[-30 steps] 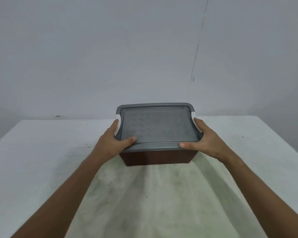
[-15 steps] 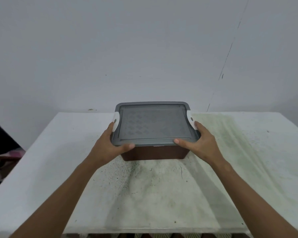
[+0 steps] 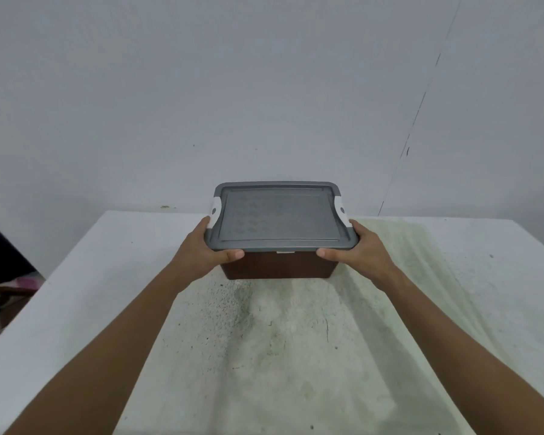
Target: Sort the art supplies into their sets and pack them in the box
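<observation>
A brown plastic box (image 3: 277, 266) with a grey lid (image 3: 277, 215) and white side clips sits at the middle of the white table, towards its far edge. The lid is on, so the contents are hidden. My left hand (image 3: 201, 252) grips the box's front left corner, thumb along the lid's front rim. My right hand (image 3: 363, 251) grips the front right corner the same way. No loose art supplies are in view.
The white table (image 3: 280, 356) is stained and speckled, with greenish streaks on its right half. A plain grey wall stands just behind it. Beyond the table's left edge lie dark and pink items (image 3: 10, 287) on the floor.
The view has shifted right and pulled back, showing the table's left edge and floor. Both hands stay clamped on the box, which sits slightly lower and nearer the table's far edge.
</observation>
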Motion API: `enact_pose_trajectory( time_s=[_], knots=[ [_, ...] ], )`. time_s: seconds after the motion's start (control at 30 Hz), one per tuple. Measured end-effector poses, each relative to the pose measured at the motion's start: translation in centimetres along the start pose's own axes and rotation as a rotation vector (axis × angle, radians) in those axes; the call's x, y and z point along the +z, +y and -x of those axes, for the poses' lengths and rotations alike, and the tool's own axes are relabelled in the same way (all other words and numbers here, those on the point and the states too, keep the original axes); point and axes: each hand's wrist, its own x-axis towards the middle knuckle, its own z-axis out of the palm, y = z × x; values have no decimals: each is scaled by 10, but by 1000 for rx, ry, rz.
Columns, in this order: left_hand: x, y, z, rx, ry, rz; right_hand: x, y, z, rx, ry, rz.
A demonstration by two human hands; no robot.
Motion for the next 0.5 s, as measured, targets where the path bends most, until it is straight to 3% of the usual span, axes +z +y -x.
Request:
enact_pose_trajectory(
  time_s=[0.5],
  knots=[
    [-14,-6,-77,-43,-56,26,18,8,-67,-5,0,-96]
  ],
)
